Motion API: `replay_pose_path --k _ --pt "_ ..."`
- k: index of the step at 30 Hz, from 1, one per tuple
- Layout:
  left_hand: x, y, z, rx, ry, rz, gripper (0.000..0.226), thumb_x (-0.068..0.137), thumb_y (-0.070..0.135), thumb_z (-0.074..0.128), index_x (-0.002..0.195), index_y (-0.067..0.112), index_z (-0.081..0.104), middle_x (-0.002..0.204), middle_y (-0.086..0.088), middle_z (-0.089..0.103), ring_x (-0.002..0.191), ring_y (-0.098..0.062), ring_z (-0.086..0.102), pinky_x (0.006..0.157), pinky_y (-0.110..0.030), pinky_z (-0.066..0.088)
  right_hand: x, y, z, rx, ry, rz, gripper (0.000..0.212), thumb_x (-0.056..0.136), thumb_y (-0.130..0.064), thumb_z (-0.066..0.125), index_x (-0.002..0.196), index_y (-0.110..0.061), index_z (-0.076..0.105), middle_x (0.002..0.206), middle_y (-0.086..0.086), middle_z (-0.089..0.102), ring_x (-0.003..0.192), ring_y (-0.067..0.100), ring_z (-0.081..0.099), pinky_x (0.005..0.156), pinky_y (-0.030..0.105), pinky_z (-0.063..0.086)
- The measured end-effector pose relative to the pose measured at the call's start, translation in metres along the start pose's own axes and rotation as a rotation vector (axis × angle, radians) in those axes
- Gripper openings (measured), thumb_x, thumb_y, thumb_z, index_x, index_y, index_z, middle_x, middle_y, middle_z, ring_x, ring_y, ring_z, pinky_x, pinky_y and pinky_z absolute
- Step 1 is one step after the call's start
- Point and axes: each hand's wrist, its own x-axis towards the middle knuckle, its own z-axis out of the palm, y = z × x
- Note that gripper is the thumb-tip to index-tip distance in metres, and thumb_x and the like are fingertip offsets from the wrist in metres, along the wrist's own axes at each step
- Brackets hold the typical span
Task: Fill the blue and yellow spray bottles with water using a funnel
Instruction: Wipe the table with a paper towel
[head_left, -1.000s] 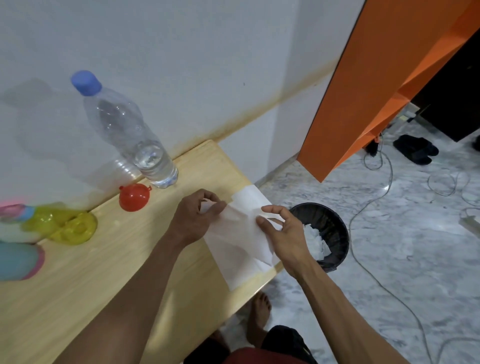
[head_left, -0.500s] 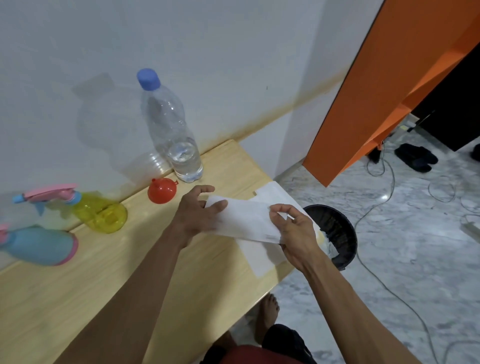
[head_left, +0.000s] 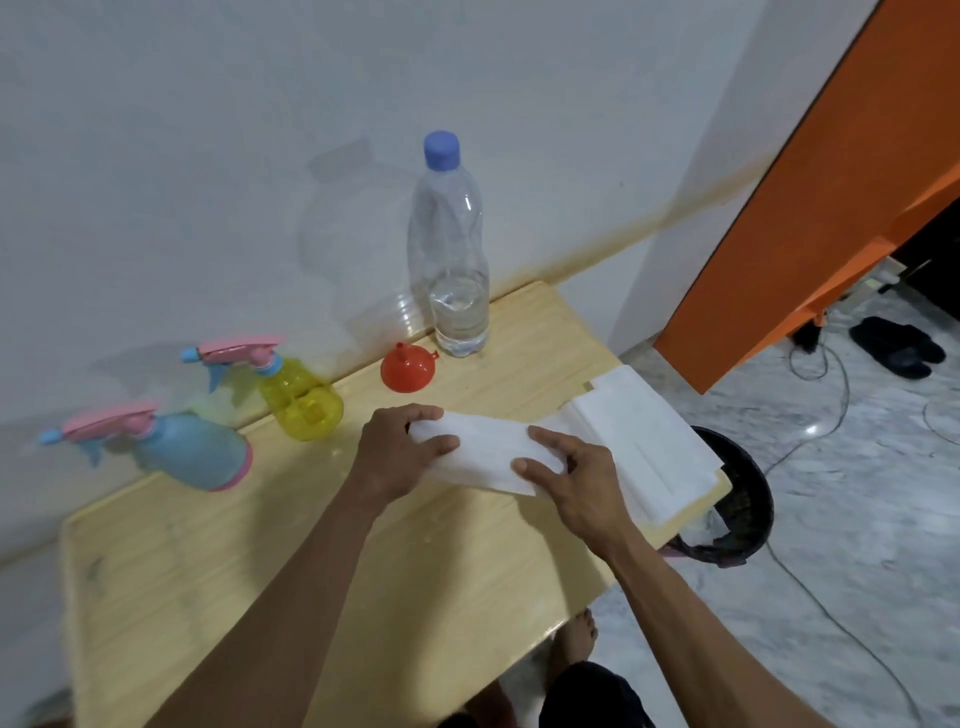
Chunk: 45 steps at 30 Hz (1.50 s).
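A blue spray bottle (head_left: 192, 449) and a yellow spray bottle (head_left: 304, 397), both with pink trigger heads, stand on the wooden table (head_left: 208, 571) by the wall. A red funnel (head_left: 408, 368) lies mouth-down beside a clear water bottle (head_left: 452, 270) with a blue cap and a little water at its bottom. My left hand (head_left: 397, 449) and my right hand (head_left: 574, 480) both pinch a folded white paper towel (head_left: 485, 457) just above the table, near its right end. More white paper towel (head_left: 649, 441) lies flat under and beyond my right hand.
A black waste bin (head_left: 748, 499) with white paper inside stands on the marble floor at the table's right end. An orange cabinet (head_left: 810, 182) hangs at upper right. Cables and black sandals (head_left: 898, 345) lie on the floor beyond. My bare foot (head_left: 579, 636) shows below the table edge.
The view has swung left, bringing both spray bottles fully into sight. My hands have folded the paper towel into a narrower strip and lifted it toward the table's middle.
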Motion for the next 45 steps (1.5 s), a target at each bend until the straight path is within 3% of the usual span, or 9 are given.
replay_pose_path --k 5,9,14,17,21,25,30,39,45 --pt "0.014 -0.023 -0.01 0.076 0.046 0.025 0.046 0.078 0.025 0.081 0.122 0.019 0.068 0.128 -0.003 0.065 0.117 -0.019 0.058 0.102 -0.031 0.045 0.009 0.005 0.036 -0.051 0.039 -0.008 0.048 0.084 -0.034 0.082 0.128 -0.021 0.069 0.115 -0.008 0.067 0.112 0.01 0.062 0.102 0.03 0.048" --pt "0.032 -0.043 -0.011 0.151 0.059 0.066 0.042 0.083 0.018 0.077 0.123 0.014 0.067 0.127 -0.006 0.062 0.116 -0.022 0.057 0.098 -0.024 0.04 0.021 0.012 0.066 -0.134 0.093 -0.017 0.051 0.088 -0.034 0.077 0.134 -0.016 0.064 0.112 -0.003 0.064 0.106 0.01 0.057 0.086 0.008 0.038" --pt "0.049 -0.072 -0.002 0.268 0.034 0.133 0.042 0.089 0.013 0.069 0.13 0.007 0.062 0.131 -0.013 0.055 0.118 -0.028 0.054 0.098 -0.024 0.037 0.029 0.033 0.095 -0.329 0.091 -0.101 0.048 0.098 -0.03 0.065 0.139 -0.005 0.059 0.116 0.015 0.062 0.108 0.03 0.06 0.085 0.029 0.041" --pt "0.057 -0.088 0.004 0.344 -0.016 0.17 0.041 0.093 0.014 0.065 0.133 0.005 0.059 0.133 -0.013 0.05 0.119 -0.029 0.051 0.099 -0.024 0.037 0.029 0.041 0.108 -0.574 0.09 -0.1 0.044 0.101 -0.038 0.055 0.138 -0.013 0.06 0.114 0.014 0.06 0.106 0.034 0.057 0.081 0.04 0.049" --pt "0.058 -0.102 0.012 0.579 0.046 0.298 0.041 0.091 0.03 0.067 0.127 0.011 0.063 0.137 -0.011 0.05 0.119 -0.031 0.044 0.094 -0.046 0.049 0.022 0.053 0.12 -0.806 0.278 -0.221 0.043 0.093 -0.052 0.053 0.114 -0.021 0.074 0.116 0.013 0.06 0.095 0.035 0.059 0.065 0.04 0.049" --pt "0.056 -0.104 0.017 0.727 0.115 0.416 0.046 0.093 0.033 0.064 0.133 0.013 0.059 0.152 -0.013 0.04 0.134 -0.037 0.038 0.103 -0.05 0.043 0.019 0.061 0.126 -0.922 0.372 -0.227 0.042 0.092 -0.053 0.062 0.123 -0.024 0.066 0.153 0.016 0.042 0.129 0.04 0.045 0.092 0.05 0.043" --pt "0.06 -0.118 0.02 0.764 -0.029 0.577 0.046 0.102 0.034 0.038 0.139 0.011 0.054 0.15 -0.012 0.047 0.142 -0.032 0.038 0.115 -0.056 0.03 0.027 0.069 0.141 -0.949 0.245 -0.269 0.057 0.104 -0.049 0.04 0.154 -0.021 0.041 0.164 0.009 0.031 0.151 0.033 0.03 0.117 0.056 0.031" --pt "0.072 -0.129 0.017 0.921 -0.189 0.537 0.064 0.102 0.047 0.005 0.158 0.019 0.003 0.166 -0.003 -0.001 0.153 -0.019 -0.009 0.124 -0.045 0.002 0.033 0.079 0.155 -0.959 0.072 -0.162 0.062 0.106 -0.051 0.007 0.16 -0.026 -0.007 0.168 -0.005 -0.015 0.154 0.018 -0.022 0.122 0.049 -0.016" --pt "0.072 -0.133 0.015 0.942 -0.189 0.557 0.062 0.102 0.048 0.004 0.158 0.023 -0.005 0.166 -0.001 -0.01 0.152 -0.018 -0.016 0.124 -0.044 -0.002 0.033 0.08 0.163 -0.971 0.095 -0.132 0.065 0.104 -0.054 0.004 0.161 -0.024 -0.007 0.168 -0.004 -0.017 0.154 0.019 -0.023 0.121 0.051 -0.018"
